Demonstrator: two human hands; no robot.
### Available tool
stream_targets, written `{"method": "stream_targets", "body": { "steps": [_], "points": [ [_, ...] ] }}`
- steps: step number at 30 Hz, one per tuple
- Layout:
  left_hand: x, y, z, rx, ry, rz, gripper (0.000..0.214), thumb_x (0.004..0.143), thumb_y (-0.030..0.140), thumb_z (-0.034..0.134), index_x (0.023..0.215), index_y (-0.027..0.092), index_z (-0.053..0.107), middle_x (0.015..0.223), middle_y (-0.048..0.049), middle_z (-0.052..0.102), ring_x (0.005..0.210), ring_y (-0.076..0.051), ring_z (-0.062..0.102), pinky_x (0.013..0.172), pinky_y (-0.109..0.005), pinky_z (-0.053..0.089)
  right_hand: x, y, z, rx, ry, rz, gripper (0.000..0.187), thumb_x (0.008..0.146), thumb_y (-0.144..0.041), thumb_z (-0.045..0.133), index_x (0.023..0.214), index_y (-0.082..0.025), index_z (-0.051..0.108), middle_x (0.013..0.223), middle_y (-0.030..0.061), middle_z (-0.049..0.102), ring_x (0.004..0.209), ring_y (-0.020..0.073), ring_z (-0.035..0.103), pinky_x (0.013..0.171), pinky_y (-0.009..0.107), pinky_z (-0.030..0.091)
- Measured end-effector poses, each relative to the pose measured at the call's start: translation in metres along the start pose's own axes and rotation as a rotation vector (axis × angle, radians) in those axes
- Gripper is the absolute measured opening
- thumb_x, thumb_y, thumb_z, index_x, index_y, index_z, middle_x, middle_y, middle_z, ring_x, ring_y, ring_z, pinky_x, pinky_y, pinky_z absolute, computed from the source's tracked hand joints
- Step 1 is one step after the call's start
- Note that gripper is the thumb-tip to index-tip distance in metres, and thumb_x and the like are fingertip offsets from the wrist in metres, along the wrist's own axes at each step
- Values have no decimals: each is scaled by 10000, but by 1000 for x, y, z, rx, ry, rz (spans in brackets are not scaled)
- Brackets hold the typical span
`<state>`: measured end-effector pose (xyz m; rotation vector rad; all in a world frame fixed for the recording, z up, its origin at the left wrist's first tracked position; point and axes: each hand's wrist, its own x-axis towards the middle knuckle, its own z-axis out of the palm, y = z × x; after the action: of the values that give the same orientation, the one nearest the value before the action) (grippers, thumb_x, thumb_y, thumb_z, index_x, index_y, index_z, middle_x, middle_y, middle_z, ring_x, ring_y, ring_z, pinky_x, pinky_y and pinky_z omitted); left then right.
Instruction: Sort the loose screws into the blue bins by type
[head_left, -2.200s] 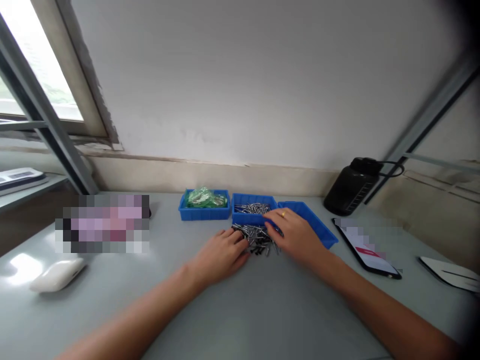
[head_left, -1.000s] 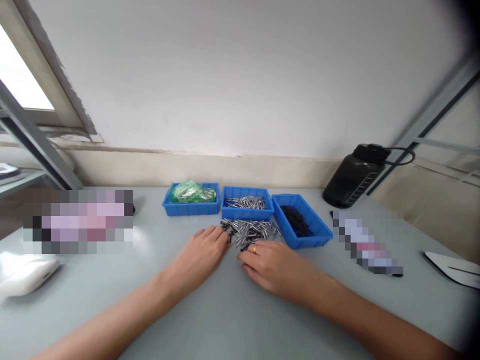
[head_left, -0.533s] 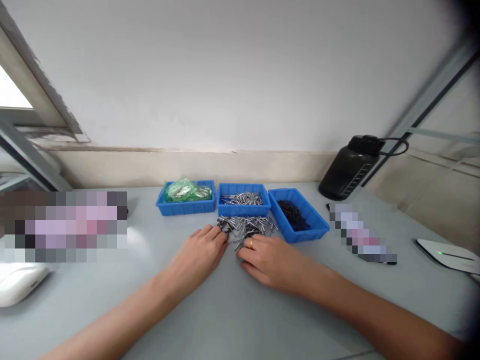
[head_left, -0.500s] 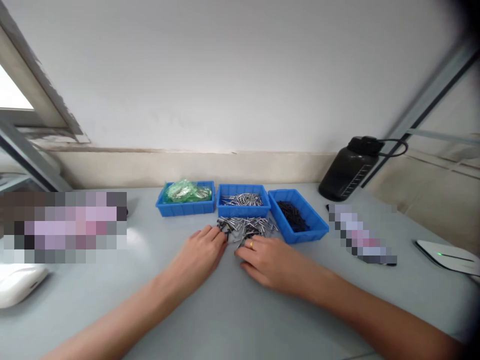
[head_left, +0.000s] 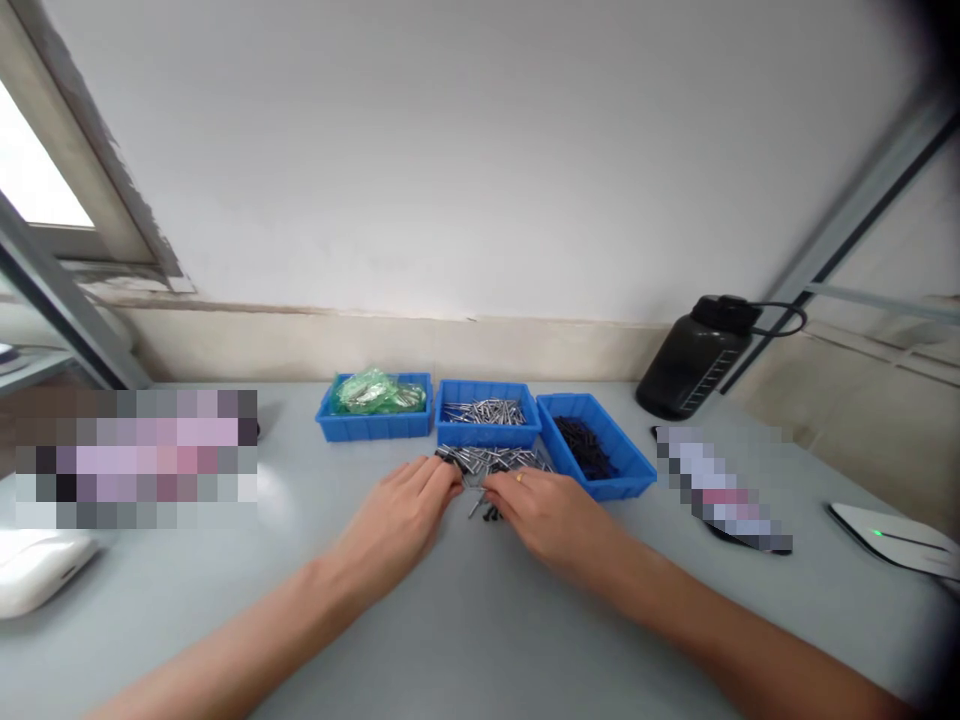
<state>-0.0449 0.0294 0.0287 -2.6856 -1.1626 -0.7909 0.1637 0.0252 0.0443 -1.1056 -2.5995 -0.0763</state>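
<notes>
A loose pile of silver rivet-like pins [head_left: 491, 459] lies on the grey table, with small black screw-like pieces [head_left: 491, 514] at its near side. My left hand [head_left: 409, 510] is at the pile's left edge, fingers curled together and tips down among the pieces. Across a small gap, my right hand [head_left: 551, 510] has its fingers bunched at the near right of the pile. What the fingertips of either hand hold is hidden. Behind the pile stands a blue bin of silver pins [head_left: 487, 434]; to its right, an angled blue bin [head_left: 634, 478] holds black pieces.
A third blue bin [head_left: 375, 428] with a green plastic bag [head_left: 375, 390] stands at the back left. A black bottle [head_left: 694, 360] is at the back right. Blurred-out items lie at both sides. A white mouse-shaped object [head_left: 45, 570] and a white device [head_left: 892, 535] lie farther out.
My right hand has shifted slightly right and its fingers have drawn together. Black pieces and a silver pin now show on the near side, between the hands. The view has tilted up slightly.
</notes>
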Motion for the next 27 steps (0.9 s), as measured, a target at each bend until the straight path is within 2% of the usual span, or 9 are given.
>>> {"method": "stream_targets", "body": {
  "steps": [8, 15, 19, 23, 27],
  "points": [
    [2, 4, -8, -1, -9, 37, 224, 972, 234, 316, 892, 172, 517, 773, -31, 556, 706, -166, 525, 633, -297, 442, 3, 2, -3, 66, 165, 15, 273, 973, -283, 366, 952, -168, 613, 771, 44, 653, 730, 160, 609, 671, 270, 447],
    [1, 1, -3, 33, 33, 76, 251, 971, 228, 330, 879, 171, 556, 745, -36, 560, 681, -161, 520, 616, -291, 445, 3, 5, -13, 66, 250, -54, 232, 963, -272, 398, 932, -180, 609, 757, 28, 647, 703, 144, 604, 652, 261, 446],
    [2, 1, -4, -55, 38, 39, 250, 970, 219, 324, 896, 169, 557, 778, -37, 575, 706, -158, 538, 630, -287, 459, 2, 4, -16, 55, 209, -50, 247, 967, -266, 378, 932, -175, 605, 751, 32, 644, 703, 143, 606, 642, 260, 445],
    [3, -1, -9, -207, 95, -11, 196, 962, 213, 369, 926, 173, 557, 812, -30, 590, 736, -150, 547, 658, -284, 464, 3, 4, -14, 53, 132, -54, 247, 964, -257, 373, 933, -165, 600, 759, 36, 644, 715, 153, 607, 645, 266, 439],
    [2, 1, -11, -276, 135, 42, 151, 947, 200, 424, 944, 178, 574, 827, -28, 601, 762, -143, 550, 683, -278, 459, 4, 2, -11, 21, 19, -82, 222, 949, -239, 402, 887, -164, 602, 735, 29, 637, 701, 158, 604, 646, 270, 432]
  ]
}}
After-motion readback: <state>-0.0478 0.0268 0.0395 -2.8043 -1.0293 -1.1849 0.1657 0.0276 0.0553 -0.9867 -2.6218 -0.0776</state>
